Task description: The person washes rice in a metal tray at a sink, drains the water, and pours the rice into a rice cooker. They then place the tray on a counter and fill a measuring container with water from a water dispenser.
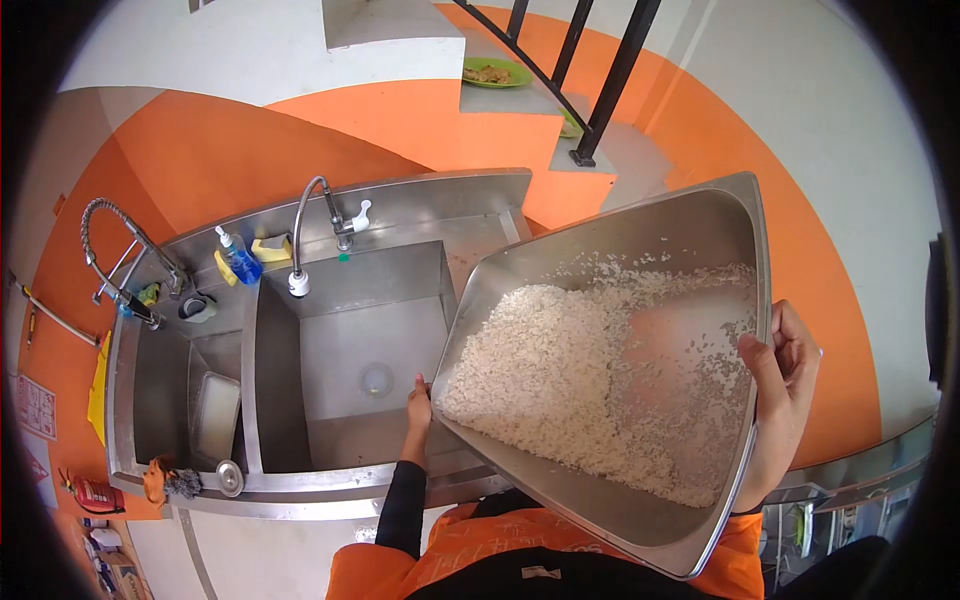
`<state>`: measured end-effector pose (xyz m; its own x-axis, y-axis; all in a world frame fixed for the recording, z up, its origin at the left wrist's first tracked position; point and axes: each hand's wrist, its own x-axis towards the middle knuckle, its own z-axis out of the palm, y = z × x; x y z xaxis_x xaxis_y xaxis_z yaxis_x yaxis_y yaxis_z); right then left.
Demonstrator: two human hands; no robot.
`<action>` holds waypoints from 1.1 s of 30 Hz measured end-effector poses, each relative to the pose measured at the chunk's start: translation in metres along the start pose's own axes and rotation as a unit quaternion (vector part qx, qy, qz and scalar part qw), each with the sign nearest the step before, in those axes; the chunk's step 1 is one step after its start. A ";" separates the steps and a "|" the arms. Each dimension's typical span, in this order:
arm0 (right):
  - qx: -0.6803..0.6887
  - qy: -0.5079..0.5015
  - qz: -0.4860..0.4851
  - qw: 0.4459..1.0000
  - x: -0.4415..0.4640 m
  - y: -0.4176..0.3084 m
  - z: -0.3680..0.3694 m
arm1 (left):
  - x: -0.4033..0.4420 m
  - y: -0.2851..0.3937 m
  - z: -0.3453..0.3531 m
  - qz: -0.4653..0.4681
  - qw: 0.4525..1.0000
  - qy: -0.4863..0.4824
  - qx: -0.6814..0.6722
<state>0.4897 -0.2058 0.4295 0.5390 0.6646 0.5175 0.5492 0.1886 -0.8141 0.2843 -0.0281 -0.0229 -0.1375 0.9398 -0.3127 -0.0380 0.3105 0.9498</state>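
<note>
A deep rectangular metal pan (515,262) is held up in front of me, tilted down toward its left side. White rice (545,370) is heaped in its left and lower part, with loose grains scattered over the bare bottom at the right. My right hand (785,385) grips the pan's right rim, thumb on top of the edge. At the left end, my left hand (420,405) holds the pan's corner from outside; most of its fingers are hidden behind the pan. The large sink basin (345,330) lies just left of the pan.
A curved faucet (310,220) hangs over the large basin. Left of it stand a blue spray bottle (238,255), sponges (272,248) and a coiled spring faucet (110,225). A small basin holds a pale tray (218,415). Stairs with a black railing (610,85) rise behind.
</note>
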 end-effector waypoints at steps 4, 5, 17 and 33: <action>0.002 -0.008 -0.001 1.000 0.001 0.003 -0.002 | 0.012 -0.016 0.000 0.012 0.999 -0.029 -0.015; 0.002 -0.012 -0.002 1.000 0.002 0.004 -0.003 | 0.015 -0.021 0.000 0.017 0.999 -0.043 -0.023; 0.010 -0.015 -0.009 1.000 0.003 0.001 -0.001 | -0.005 0.007 0.000 0.014 0.999 -0.042 -0.019; 0.022 -0.008 -0.018 1.000 0.002 0.002 0.000 | -0.002 -0.002 -0.001 0.000 0.999 -0.039 -0.015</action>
<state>0.4916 -0.2038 0.4289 0.5087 0.6687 0.5423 0.5388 0.2440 -0.8063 0.2840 -0.0306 -0.0243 -0.0604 0.9485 -0.3108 -0.0676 0.3068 0.9494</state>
